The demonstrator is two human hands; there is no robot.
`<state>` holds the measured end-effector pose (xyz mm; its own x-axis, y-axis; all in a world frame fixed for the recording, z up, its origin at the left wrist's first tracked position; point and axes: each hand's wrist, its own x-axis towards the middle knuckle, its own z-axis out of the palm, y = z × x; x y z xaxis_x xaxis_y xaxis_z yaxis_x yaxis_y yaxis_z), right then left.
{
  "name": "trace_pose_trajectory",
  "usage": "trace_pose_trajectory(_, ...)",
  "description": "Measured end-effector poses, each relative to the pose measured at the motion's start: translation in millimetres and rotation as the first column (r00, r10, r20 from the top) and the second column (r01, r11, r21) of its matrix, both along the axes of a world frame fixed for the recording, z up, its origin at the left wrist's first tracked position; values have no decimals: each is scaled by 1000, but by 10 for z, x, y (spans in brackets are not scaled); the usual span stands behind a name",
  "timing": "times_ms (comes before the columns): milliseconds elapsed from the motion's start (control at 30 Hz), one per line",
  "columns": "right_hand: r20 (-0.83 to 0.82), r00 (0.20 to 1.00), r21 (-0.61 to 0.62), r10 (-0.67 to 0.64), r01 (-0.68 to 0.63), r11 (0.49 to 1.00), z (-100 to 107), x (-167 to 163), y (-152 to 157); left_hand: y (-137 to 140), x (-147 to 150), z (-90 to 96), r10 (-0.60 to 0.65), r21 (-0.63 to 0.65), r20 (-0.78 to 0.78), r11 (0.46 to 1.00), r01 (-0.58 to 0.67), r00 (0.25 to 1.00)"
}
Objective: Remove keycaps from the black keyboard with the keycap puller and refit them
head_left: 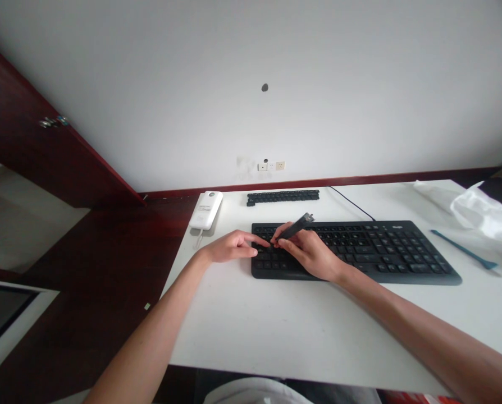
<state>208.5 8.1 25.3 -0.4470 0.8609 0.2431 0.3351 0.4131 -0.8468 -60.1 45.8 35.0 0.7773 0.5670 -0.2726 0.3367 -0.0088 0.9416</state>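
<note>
A black keyboard [363, 253] lies on the white table, its cable leading off the back. My right hand [307, 251] is closed around a slim black tool [296, 225] with a forked upper end, slanted like a pen. Its lower tip meets the left part of the keys, where my fingers hide it. On the keyboard's left side rests my left hand [234, 246], index finger stretched toward that same spot and thumb apart, holding nothing. Behind the keyboard, black keycaps [283, 196] stand lined up in rows.
A white device [206, 210] with a cable lies at the table's left edge. To the right are a blue flat-ended stick [464, 248] and a crumpled white plastic bag [478, 207]. Wall sockets [271, 166] sit beyond the table [276, 331]. A dark red door [44, 123] stands at left.
</note>
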Motion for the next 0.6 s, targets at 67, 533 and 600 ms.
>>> trace_pose_trajectory(67,19,1000,12,8,-8,1000,8,-5,4,-8,0,-5,25,20,4,999,-25,1000)
trace_pose_trajectory(533,110,992,17,56,-58,998,128,-70,-9,-39,90,-119,168,226,-16,961,-160,986)
trace_pose_trajectory(600,123,989,17,87,-90,996,146,-89,-11,-37,92,-145,175,255,-29,953,-162,984)
